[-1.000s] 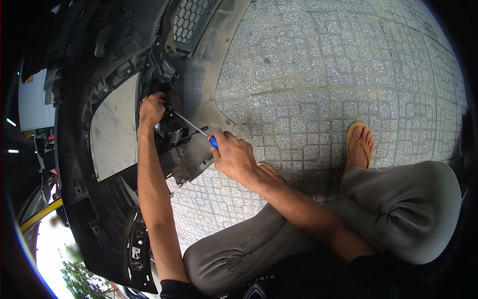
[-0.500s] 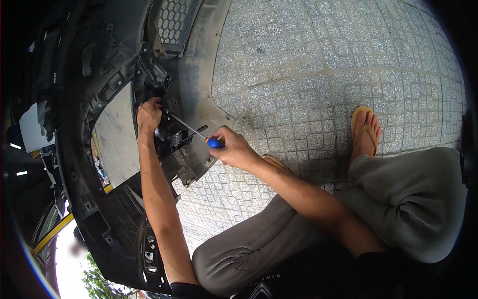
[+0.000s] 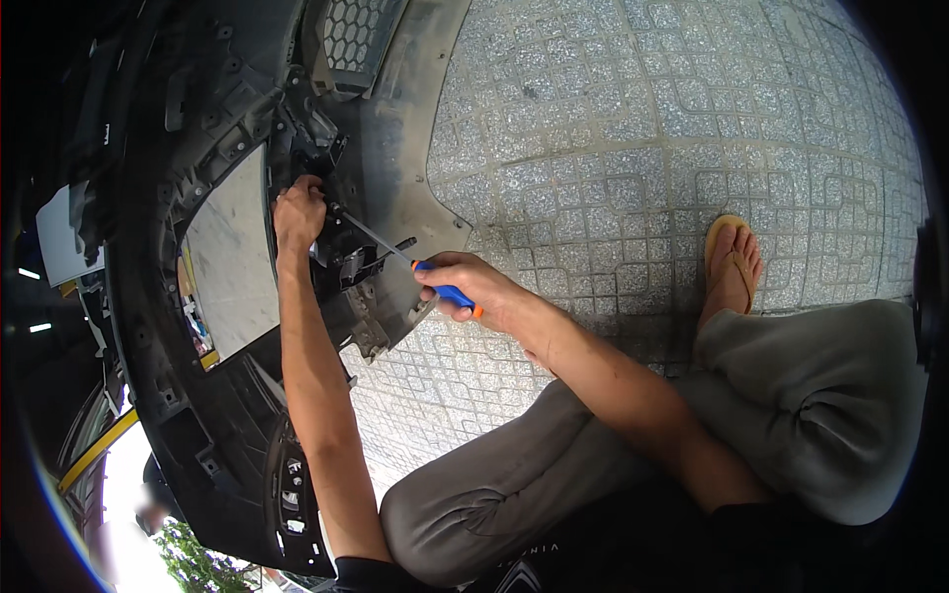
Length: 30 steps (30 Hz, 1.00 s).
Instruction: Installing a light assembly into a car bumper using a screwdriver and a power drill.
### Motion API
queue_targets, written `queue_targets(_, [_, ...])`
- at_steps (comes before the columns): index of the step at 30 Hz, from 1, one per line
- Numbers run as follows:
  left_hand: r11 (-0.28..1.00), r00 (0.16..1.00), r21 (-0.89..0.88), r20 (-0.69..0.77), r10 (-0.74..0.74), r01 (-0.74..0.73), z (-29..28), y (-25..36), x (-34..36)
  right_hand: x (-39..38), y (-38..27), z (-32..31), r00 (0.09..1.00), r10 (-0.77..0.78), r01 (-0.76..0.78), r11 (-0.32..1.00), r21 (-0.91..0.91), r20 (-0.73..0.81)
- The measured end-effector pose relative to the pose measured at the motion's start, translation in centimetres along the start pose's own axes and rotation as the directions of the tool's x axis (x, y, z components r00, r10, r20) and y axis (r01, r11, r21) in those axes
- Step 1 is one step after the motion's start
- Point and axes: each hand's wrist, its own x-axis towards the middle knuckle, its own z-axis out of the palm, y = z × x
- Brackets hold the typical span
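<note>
My right hand (image 3: 473, 282) is closed round the blue and orange handle of a screwdriver (image 3: 453, 294). Its metal shaft slants up and left to the black plastic brackets (image 3: 326, 212) on the inner side of a car bumper (image 3: 222, 425). Where the tip meets the part is too dark to make out. Beside the tip, my left hand (image 3: 300, 215) has its fingers curled at the bracket's edge. What those fingers grip is hidden.
A honeycomb grille (image 3: 351, 38) sits in the bumper's upper part. Patterned paving tiles (image 3: 554, 128) lie to the right, with my sandalled foot (image 3: 730, 265) on them. A yellow bar (image 3: 99, 452) and green foliage (image 3: 193, 553) show at lower left.
My right hand has shifted its grip on the screwdriver, so more of the blue and orange handle shows. My left hand stays at the bracket, a little higher. The view has shifted slightly.
</note>
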Motion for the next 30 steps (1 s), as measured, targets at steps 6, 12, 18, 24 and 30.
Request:
queue_targets(6, [0.997, 1.000, 0.070, -0.017, -0.007, 0.008, 0.0, 0.1, 0.1, -1.6, 1.3, 3.3, 0.639, -0.745, -0.003, -0.253, -0.967, 0.193])
queue_targets(12, [0.993, 0.999, 0.116, -0.053, -0.006, 0.012, 0.6, 0.0, -0.2, -0.3, 0.9, 1.9, 0.955, -0.264, 0.204, 0.918, -0.341, -0.138])
queue_targets(18, [0.997, 0.999, 0.064, 0.009, -0.044, 0.043, -0.2, 1.7, -0.4, -0.3, 0.5, -0.8, 1.000, -0.025, 0.025, 0.998, 0.060, -0.005])
queue_targets(24, [0.977, 0.993, 0.211, 0.111, -0.047, 0.023, -2.2, 0.9, -2.1, -0.5, 2.1, 4.0, 0.647, -0.720, 0.051, -0.288, -0.956, 0.251])
queue_targets(30, [0.977, 0.999, 0.208, 0.022, -0.049, 0.044, 0.6, 1.5, -0.5, -0.5, -1.0, 1.5, 0.978, -0.170, 0.132, 0.952, -0.275, -0.118])
